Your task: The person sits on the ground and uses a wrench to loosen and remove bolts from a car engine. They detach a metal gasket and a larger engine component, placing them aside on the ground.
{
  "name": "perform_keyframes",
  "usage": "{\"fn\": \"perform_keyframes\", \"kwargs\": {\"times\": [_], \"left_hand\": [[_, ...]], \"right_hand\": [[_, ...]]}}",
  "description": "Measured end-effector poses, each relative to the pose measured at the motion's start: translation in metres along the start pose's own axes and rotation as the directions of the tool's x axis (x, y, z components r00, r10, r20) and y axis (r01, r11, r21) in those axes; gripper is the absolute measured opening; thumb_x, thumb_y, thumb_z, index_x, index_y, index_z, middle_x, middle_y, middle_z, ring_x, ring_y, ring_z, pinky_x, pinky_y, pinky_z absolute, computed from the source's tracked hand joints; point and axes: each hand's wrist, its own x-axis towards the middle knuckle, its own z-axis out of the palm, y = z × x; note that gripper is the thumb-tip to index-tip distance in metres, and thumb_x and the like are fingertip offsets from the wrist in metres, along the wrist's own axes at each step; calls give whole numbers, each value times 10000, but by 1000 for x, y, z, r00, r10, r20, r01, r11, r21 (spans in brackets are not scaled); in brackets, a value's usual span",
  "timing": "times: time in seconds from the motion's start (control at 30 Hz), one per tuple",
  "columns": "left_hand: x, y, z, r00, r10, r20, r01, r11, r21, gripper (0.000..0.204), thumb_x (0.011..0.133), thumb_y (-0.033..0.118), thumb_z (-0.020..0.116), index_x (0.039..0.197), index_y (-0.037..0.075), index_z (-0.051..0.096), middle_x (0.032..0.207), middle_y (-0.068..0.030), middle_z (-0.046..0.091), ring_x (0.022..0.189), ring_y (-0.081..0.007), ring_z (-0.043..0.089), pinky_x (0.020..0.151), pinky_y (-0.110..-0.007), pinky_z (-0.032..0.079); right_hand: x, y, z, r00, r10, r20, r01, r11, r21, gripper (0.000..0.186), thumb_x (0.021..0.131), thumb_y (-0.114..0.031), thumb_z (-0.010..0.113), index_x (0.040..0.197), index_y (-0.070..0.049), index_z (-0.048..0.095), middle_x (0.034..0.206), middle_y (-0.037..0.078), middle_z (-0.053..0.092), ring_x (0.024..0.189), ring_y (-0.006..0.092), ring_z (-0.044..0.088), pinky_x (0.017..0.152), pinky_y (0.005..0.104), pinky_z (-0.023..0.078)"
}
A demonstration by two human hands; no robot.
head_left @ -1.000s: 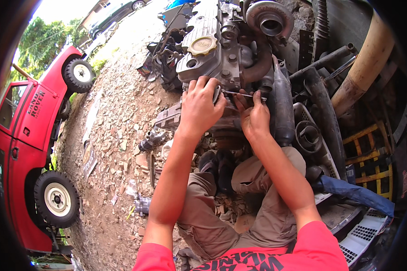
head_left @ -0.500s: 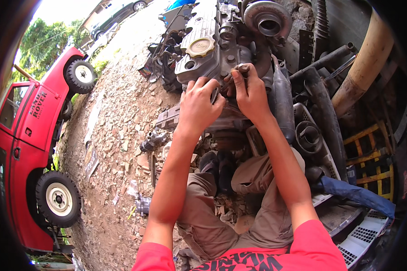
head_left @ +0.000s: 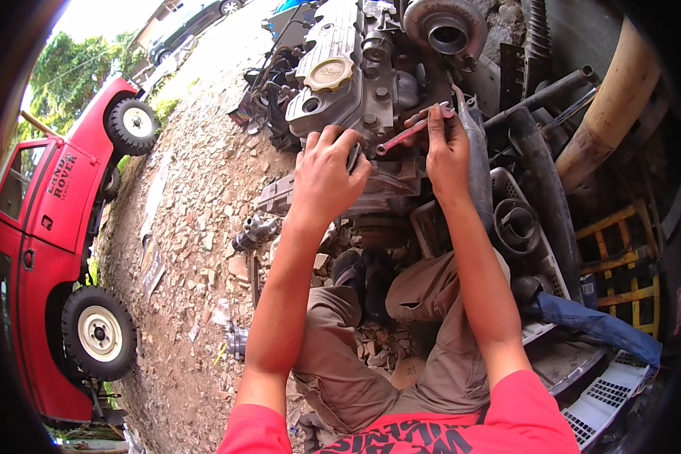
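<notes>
An engine [head_left: 363, 102] stands in front of me, with a pale yellow oil filler cap [head_left: 328, 74] on its ribbed cover. My right hand [head_left: 448, 151] pinches a wrench [head_left: 403, 139] near its upper end. The wrench slants down to the left, its lower end in front of the engine's face near a bolt [head_left: 371, 119]. My left hand [head_left: 328, 172] is closed at the engine's near left corner, its fingertips against the casing. A dark piece [head_left: 353, 157] shows between its thumb and forefinger; I cannot make out what it is.
Right of the engine lie a turbocharger [head_left: 446, 34], a dark cylinder [head_left: 473, 166], pipes and a thick bamboo pole [head_left: 611, 106]. A red off-road car [head_left: 60, 204] is parked on the left, across rubble-strewn ground [head_left: 181, 227]. Metal parts [head_left: 256, 231] lie by my left arm.
My right hand has drawn away from the engine to the right, and the wrench in it now shows plainly. The left hand has hardly moved.
</notes>
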Motion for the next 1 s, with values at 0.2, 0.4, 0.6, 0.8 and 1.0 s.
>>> {"fn": "perform_keyframes", "kwargs": {"times": [0.2, 0.4, 0.6, 0.8, 1.0], "left_hand": [[-1, -6, 1, 1000, 20, -23, -20, 999, -28, 346, 813, 240, 634, 1100, 53, 679, 1136, -128, 620, 1080, -346, 561, 932, -458, 462], [2, -6, -1, 1000, 22, 9, -22, 999, -50, 355, 804, 251, 657, 1106, 67, 691, 1133, -150, 617, 1089, -355, 554, 962, -451, 457], [2, -6, -2, 1000, 6, 24, -5, 999, -34, 322, 831, 223, 628, 1123, 118, 712, 1139, -133, 608, 1092, -330, 550, 966, -428, 464], [2, -7, -1, 1000, 15, 21, -14, 1000, -26, 312, 834, 227, 629, 1117, 125, 709, 1111, -143, 599, 1082, -333, 552, 953, -441, 472], [2, -9, -2, 999, -8, 50, 9, 1000, -13, 323, 831, 234, 637, 1124, 116, 703, 1121, -152, 595, 1093, -349, 549, 963, -449, 469]], "right_hand": [[-15, -1, -5, 943, 328, 63, -332, 902, 276, 304, 1064, -344, 468, 1060, -50, 545, 993, 133, 681, 808, 248, 725, 650, 329, 561], [-21, 11, -5, 884, 465, 45, -443, 804, 396, 270, 1043, -303, 523, 1074, -35, 515, 1033, 162, 650, 889, 323, 727, 784, 392, 617], [-28, 18, -1, 812, 583, -15, -474, 675, 566, 286, 1036, -273, 537, 1085, 3, 481, 1068, 198, 606, 977, 377, 694, 866, 468, 614], [-37, 13, 12, 790, 597, -138, -418, 690, 591, 299, 1046, -267, 514, 1079, 29, 485, 1043, 195, 625, 897, 338, 706, 860, 447, 617], [-12, -19, 28, 977, -36, 210, 87, 968, -236, 242, 1045, -224, 536, 961, 0, 571, 799, 64, 677, 657, 119, 647, 617, 269, 517]]}}
